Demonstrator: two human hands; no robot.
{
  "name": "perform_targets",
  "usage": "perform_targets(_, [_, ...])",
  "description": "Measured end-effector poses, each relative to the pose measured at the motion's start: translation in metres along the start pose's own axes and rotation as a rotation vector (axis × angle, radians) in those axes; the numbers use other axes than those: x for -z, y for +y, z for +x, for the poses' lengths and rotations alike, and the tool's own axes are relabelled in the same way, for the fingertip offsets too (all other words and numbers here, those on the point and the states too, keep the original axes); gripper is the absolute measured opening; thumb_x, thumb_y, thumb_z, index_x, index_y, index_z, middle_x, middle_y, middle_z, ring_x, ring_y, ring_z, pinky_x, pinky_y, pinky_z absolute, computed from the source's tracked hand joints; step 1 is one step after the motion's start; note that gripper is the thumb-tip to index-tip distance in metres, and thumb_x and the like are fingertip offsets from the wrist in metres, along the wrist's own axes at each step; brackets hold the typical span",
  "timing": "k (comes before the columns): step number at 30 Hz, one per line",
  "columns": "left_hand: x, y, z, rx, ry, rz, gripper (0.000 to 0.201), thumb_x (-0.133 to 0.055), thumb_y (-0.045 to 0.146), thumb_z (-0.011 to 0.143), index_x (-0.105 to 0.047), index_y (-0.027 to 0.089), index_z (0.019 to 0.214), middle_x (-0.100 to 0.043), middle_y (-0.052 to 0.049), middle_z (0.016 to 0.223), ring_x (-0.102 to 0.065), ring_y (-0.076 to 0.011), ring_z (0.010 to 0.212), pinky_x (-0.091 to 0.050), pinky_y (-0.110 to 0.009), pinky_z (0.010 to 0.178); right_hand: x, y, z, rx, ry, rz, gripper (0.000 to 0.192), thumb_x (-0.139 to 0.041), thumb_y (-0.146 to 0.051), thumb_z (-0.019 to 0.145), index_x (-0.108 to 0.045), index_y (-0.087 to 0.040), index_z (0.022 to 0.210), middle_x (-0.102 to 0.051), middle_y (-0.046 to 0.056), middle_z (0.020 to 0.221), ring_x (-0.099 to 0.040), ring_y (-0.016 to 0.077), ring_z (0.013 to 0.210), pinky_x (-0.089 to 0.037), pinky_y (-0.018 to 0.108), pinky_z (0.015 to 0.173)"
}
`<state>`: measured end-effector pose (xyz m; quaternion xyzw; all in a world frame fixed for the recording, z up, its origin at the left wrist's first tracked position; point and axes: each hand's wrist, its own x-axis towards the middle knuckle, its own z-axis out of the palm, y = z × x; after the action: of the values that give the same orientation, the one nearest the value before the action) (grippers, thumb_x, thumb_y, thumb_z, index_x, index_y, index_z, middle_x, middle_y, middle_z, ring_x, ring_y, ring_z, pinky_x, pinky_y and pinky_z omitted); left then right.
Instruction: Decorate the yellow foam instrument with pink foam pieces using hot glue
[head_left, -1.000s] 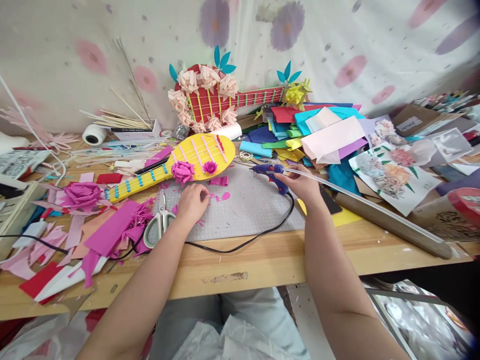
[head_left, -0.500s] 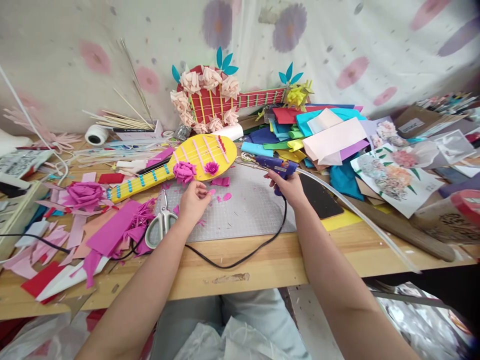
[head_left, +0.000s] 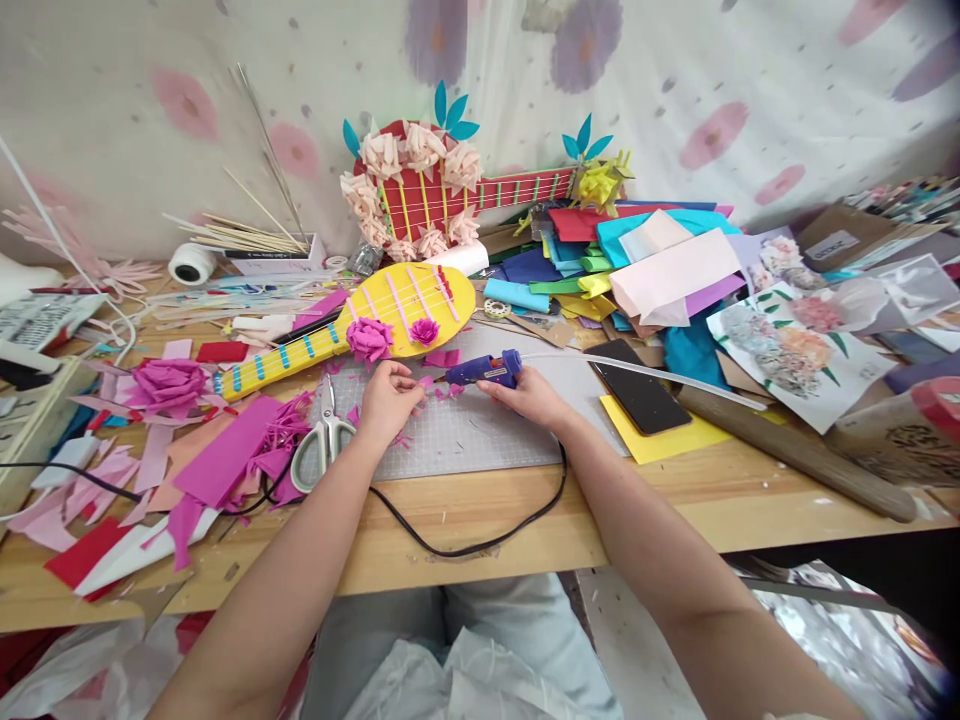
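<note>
My right hand (head_left: 529, 395) is wrapped round a blue glue gun (head_left: 484, 370), its nozzle pointing left. A long clear glue stick (head_left: 637, 368) trails from the back of the gun to the right. Between the fingertips of my left hand (head_left: 391, 400) is a small pink paper petal (head_left: 426, 383), right at the nozzle. Just beyond lies a yellow paper guitar (head_left: 409, 300) with a large pink paper rose (head_left: 369, 340) and a smaller pink flower (head_left: 424, 331) on its body. White-handled scissors (head_left: 324, 440) rest left of my left hand.
A grey cutting mat (head_left: 480, 440) lies under my hands, with pink scraps on it. A black phone (head_left: 641, 385) and a wooden stick (head_left: 795, 455) are at right. Pink crepe paper (head_left: 229, 450) is heaped left. Behind stands a red flowered guitar (head_left: 420, 195). The black cord (head_left: 465, 552) loops near the edge.
My right hand has brought the glue gun left and down, from beside the coloured paper to the petal. The phone is now uncovered. My left hand stays almost in place.
</note>
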<state>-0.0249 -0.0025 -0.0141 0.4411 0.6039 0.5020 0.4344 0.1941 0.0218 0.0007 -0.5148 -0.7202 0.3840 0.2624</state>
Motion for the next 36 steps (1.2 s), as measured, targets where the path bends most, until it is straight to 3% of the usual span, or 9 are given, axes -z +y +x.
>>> perform_targets(27, [-0.0016,0.0046,-0.0033,0.018,-0.026,0.034,0.035,-0.070,0.020,0.058,-0.043,0.019,0.080,-0.060,0.004,0.058,-0.063,-0.0133,0.052,-0.042,-0.017,0.039,-0.0005,-0.0028,-0.0001,-0.019,0.021,-0.013,0.045,-0.057,-0.065,0.071,-0.056,-0.021,0.066,-0.048,-0.003,0.050,-0.044,0.0124,0.050,-0.036,0.027,0.049])
perform_targets(36, [-0.0012,0.0044,-0.0052,-0.047,-0.129,0.024,0.041,-0.073,0.031,0.058,-0.047,0.019,0.087,-0.065,0.001,0.065,-0.063,-0.0147,0.057,-0.043,-0.019,0.039,0.0084,-0.0014,0.0009,-0.052,0.058,0.088,0.047,-0.056,-0.066,0.070,-0.052,-0.020,0.060,-0.053,0.000,0.054,-0.046,0.0123,0.051,-0.038,0.027,0.051])
